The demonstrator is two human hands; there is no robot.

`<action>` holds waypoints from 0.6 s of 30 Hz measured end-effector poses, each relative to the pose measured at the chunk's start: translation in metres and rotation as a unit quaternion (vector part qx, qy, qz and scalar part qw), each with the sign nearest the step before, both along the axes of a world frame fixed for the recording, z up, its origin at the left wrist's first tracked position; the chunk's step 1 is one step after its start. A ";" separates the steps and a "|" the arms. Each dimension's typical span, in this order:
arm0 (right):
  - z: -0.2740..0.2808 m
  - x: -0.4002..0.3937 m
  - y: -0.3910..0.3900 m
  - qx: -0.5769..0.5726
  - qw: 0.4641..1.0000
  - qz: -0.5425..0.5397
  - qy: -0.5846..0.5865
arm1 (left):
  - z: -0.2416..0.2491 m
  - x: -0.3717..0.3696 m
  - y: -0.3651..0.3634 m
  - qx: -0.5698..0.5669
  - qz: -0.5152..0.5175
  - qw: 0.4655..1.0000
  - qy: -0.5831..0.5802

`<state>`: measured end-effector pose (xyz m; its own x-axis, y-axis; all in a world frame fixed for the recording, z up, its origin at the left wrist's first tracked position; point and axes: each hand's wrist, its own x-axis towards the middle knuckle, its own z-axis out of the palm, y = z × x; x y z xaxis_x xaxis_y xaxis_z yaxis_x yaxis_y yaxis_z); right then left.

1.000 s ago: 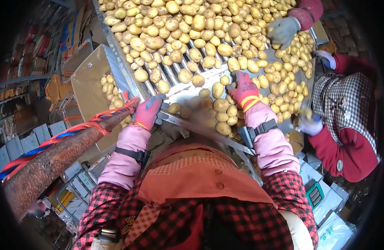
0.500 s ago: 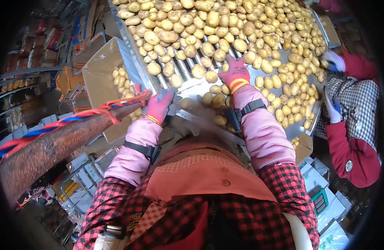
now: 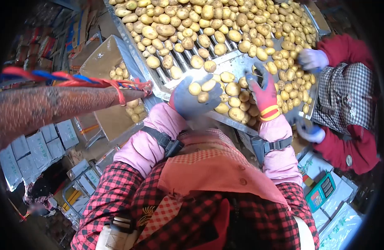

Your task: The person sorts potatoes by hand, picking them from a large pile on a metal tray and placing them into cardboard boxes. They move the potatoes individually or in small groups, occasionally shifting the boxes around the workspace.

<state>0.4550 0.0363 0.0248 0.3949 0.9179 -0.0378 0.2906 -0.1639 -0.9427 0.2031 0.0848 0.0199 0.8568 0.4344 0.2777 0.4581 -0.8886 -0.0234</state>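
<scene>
My left hand [image 3: 191, 103], in a pink glove with a grey coated palm, is turned palm up at the near edge of the metal sorting table [image 3: 235, 63]. Three small potatoes [image 3: 203, 97] rest in it. To its right, my right hand [image 3: 263, 88] has its thumb and fingers apart and curved, with no potato visible in its grip. Between the two hands lies a cluster of loose potatoes [image 3: 233, 89], some touching the right glove. Further up, a large spread of potatoes [image 3: 192, 21] covers the bars and the sheet metal.
On the left, a pole [image 3: 62, 102] wrapped with red and blue cord crosses a cardboard box [image 3: 110, 121] holding potatoes. A co-worker's gloved hands [image 3: 313, 60] are at the table's right side. Packed cartons [image 3: 340, 227] stand lower right, others [image 3: 37, 146] lower left.
My left hand has moved right from the table's corner, turned palm up and now carries potatoes. My right hand has shifted right and nearer me. The co-worker's hands have moved too.
</scene>
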 end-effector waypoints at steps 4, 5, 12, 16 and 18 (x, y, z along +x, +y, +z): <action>-0.006 -0.018 -0.046 -0.074 0.995 0.061 -0.014 | -0.003 -0.016 -0.016 -0.032 0.010 0.996 -0.089; -0.009 -0.024 -0.064 -0.104 0.991 0.084 -0.016 | -0.002 -0.029 -0.017 -0.072 -0.018 0.988 -0.136; -0.010 -0.052 -0.155 -0.222 0.956 0.148 -0.119 | -0.004 -0.263 -0.103 -0.824 0.251 0.300 -0.410; -0.015 -0.060 -0.170 -0.216 0.944 0.148 -0.201 | -0.073 -0.427 -0.189 -0.786 0.318 0.060 -0.527; -0.008 -0.064 -0.162 -0.232 0.942 0.173 -0.170 | -0.120 -0.481 -0.230 -0.723 0.483 0.204 -0.450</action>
